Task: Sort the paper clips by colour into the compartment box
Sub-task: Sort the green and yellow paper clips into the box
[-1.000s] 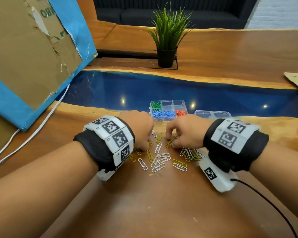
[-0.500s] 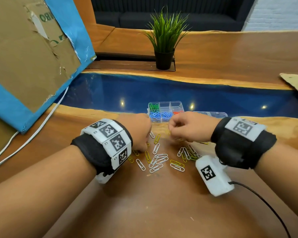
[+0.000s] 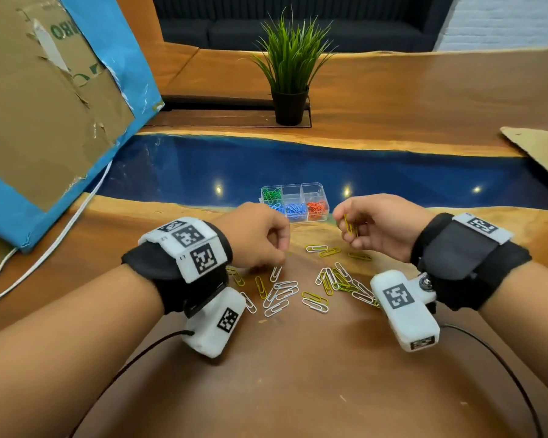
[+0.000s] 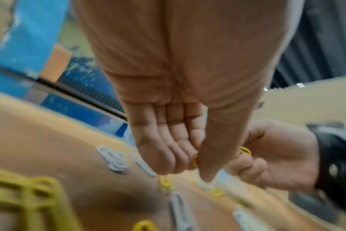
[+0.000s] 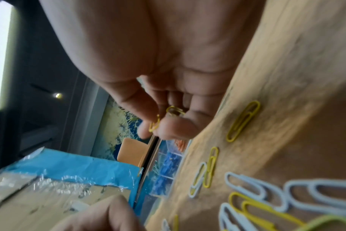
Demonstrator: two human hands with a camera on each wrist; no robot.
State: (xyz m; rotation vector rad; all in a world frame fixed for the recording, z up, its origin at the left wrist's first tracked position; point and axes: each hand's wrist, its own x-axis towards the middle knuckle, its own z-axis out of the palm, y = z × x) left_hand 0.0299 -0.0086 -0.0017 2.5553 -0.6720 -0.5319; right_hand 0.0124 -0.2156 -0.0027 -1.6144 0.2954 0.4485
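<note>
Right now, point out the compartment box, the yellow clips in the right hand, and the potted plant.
compartment box (image 3: 311,186), head view, on its far rim.
yellow clips (image 3: 349,228), head view, on the wires showing between the right hand's fingers.
potted plant (image 3: 290,108), head view, on its black pot.

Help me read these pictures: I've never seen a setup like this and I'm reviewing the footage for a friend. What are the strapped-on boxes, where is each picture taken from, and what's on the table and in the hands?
No machine here: a person works with two bare hands. The white boxes strapped to the wrists are cameras. The wide picture comes from a head-worn camera; the two blurry close-ups look along each palm from those wrist cameras.

On the wooden table lie loose yellow and white paper clips. Behind them stands a clear compartment box already holding green, blue and red-orange clips in separate cells.

The right hand pinches a few yellow clips, lifted off the table. The left hand pinches a yellow clip, seen only in its wrist view.
</note>
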